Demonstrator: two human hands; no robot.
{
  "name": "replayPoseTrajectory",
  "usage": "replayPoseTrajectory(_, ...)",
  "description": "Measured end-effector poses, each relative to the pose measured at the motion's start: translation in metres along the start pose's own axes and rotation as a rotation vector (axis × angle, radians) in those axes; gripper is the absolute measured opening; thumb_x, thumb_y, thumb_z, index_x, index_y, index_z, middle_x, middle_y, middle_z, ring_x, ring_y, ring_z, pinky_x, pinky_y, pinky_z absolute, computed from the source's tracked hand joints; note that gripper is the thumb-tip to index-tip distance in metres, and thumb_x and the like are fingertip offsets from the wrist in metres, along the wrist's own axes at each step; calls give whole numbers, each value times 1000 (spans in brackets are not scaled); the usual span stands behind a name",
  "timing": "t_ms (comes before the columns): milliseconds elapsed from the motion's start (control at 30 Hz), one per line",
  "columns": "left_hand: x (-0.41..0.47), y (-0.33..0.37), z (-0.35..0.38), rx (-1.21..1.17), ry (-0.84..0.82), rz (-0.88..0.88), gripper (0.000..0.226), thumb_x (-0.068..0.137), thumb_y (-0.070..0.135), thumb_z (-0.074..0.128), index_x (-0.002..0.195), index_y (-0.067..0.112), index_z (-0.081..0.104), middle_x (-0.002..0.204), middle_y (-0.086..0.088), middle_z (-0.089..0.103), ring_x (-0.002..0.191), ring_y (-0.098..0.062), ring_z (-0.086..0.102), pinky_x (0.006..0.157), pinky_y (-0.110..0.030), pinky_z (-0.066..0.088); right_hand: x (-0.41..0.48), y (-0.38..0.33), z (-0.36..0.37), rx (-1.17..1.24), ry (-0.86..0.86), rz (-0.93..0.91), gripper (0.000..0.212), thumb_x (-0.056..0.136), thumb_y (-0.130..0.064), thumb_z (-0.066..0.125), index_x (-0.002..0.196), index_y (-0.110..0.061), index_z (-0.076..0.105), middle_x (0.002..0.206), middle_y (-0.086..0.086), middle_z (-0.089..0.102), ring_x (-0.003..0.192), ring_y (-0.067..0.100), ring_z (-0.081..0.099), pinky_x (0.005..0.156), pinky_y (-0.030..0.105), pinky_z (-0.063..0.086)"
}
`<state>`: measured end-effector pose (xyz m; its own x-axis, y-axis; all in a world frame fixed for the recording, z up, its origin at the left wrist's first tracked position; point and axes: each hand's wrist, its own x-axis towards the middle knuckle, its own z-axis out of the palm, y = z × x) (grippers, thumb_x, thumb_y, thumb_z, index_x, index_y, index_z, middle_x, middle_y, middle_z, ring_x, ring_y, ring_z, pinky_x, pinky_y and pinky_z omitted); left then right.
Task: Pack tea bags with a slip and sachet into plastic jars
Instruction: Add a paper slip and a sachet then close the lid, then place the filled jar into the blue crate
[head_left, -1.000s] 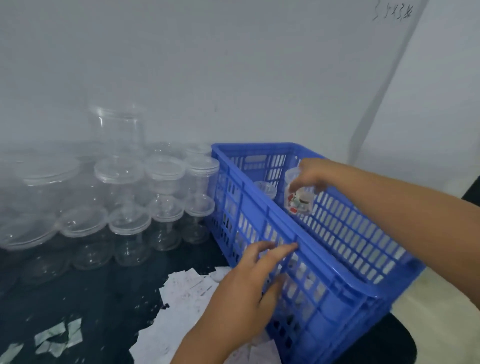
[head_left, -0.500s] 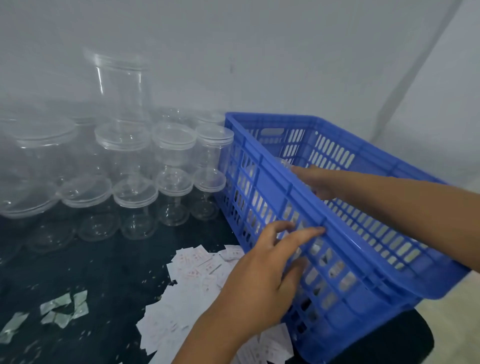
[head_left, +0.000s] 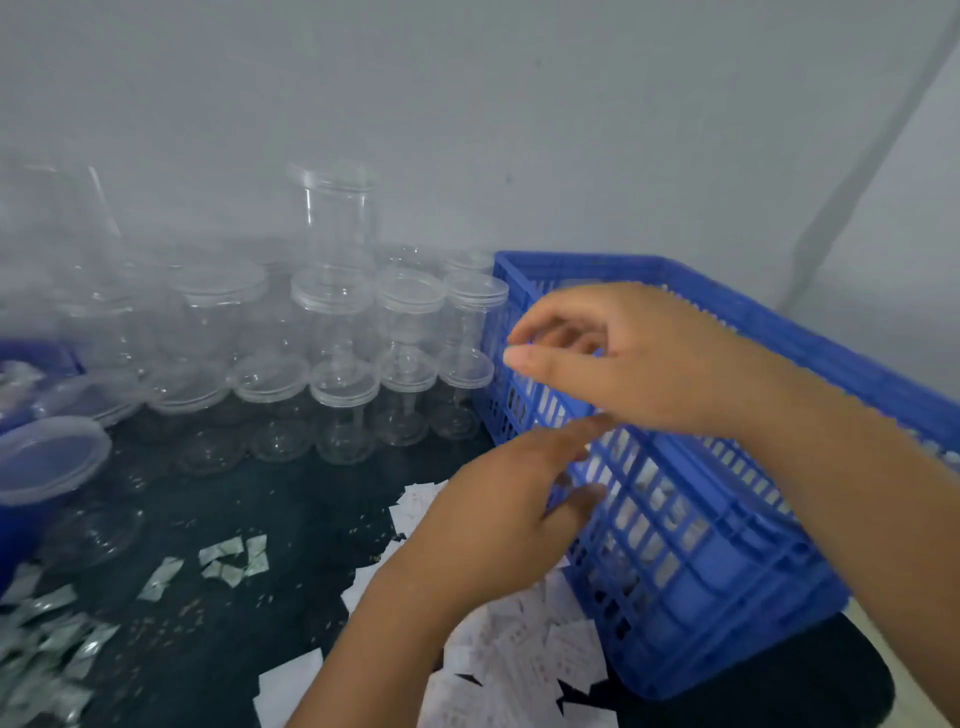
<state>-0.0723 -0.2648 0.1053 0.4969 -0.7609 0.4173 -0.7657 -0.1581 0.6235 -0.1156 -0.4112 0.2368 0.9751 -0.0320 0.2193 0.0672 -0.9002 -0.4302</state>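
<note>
Right hand (head_left: 639, 358) is being lifted clear of the blue crate (head_left: 727, 525) — released, empty; the filled jar is being left inside, unseen. Left hand (head_left: 498, 519), also released, is being held at the crate's near wall.

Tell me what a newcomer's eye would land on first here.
The bright blue crate on the right stands out first, with the left hand and right hand at its near side. To its left, stacked clear jars with lids stand against the wall. White slips lie scattered at bottom centre, and silver sachets further left.
</note>
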Motion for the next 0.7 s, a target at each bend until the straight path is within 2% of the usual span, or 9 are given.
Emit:
replayPoseTrajectory(67, -14, 1, -17, -21, 13, -49, 22, 102, 32, 59, 119, 46, 56, 103, 25, 62, 91, 5, 60, 81, -24, 52, -33, -18, 37, 40, 43, -85, 50, 84, -80, 52, 116, -47, 71, 113, -33, 70, 110, -13, 65, 89, 12, 50)
replayPoseTrajectory(133, -35, -4, -34, 18, -22, -139, 18, 97, 29, 54, 93, 46, 57, 87, 31, 60, 83, 5, 61, 69, -17, 49, -57, -30, 79, 45, 74, -146, 47, 91, -72, 54, 126, -44, 68, 123, -31, 64, 121, -9, 58, 99, 10, 43)
replayPoseTrajectory(200, -64, -18, -46, 48, -27, -271, 22, 94, 38, 48, 75, 46, 54, 75, 30, 61, 72, 11, 60, 58, -12, 41, -68, -37, 123, 90, 60, -182, 47, 96, -66, 55, 137, -43, 61, 132, -30, 56, 131, -1, 52, 106, 14, 39)
replayPoseTrajectory(233, -82, -28, -51, 66, -7, -326, 23, 95, 41, 47, 74, 47, 56, 74, 28, 62, 72, 13, 59, 58, -11, 40, -70, -38, 144, 140, 39, -165, 48, 98, -65, 55, 142, -44, 58, 135, -31, 54, 134, 0, 50, 108, 16, 40)
replayPoseTrajectory(300, -119, -51, -57, 128, 63, -420, 16, 100, 41, 53, 92, 46, 66, 86, 28, 67, 82, 11, 62, 66, -12, 46, -69, -35, 185, 245, -13, -78, 50, 99, -65, 56, 145, -45, 55, 137, -31, 54, 133, -3, 50, 109, 19, 43)
replayPoseTrajectory(367, -158, -77, -59, 224, 149, -525, 11, 101, 43, 57, 103, 44, 67, 90, 27, 69, 83, 6, 63, 71, -20, 53, -66, -31, 222, 266, -70, 19, 48, 100, -64, 60, 143, -45, 56, 137, -31, 55, 129, -7, 51, 109, 22, 46)
replayPoseTrajectory(433, -192, -102, -57, 310, 258, -640, 14, 101, 47, 57, 96, 39, 67, 81, 20, 67, 74, 1, 61, 68, -26, 53, -61, -32, 251, 280, -125, 90, 44, 100, -60, 65, 141, -46, 57, 135, -32, 56, 125, -8, 54, 109, 24, 49)
replayPoseTrajectory(533, -229, -129, -47, 337, 416, -722, 21, 101, 44, 62, 84, 32, 65, 67, 16, 57, 65, -1, 55, 56, -16, 38, -40, -52, 277, 386, -169, 123, 43, 97, -58, 69, 137, -48, 58, 128, -30, 60, 121, -7, 59, 107, 26, 53)
replayPoseTrajectory(700, -234, -144, -41, 225, 501, -758, 33, 99, 45, 56, 67, 46, 47, 63, 17, 55, 65, 1, 56, 48, -18, 30, 34, -114, 312, 525, -365, 132, 92, 88, -65, 77, 163, -37, 33, 161, -9, 44, 132, 8, 50, 106, 32, 45)
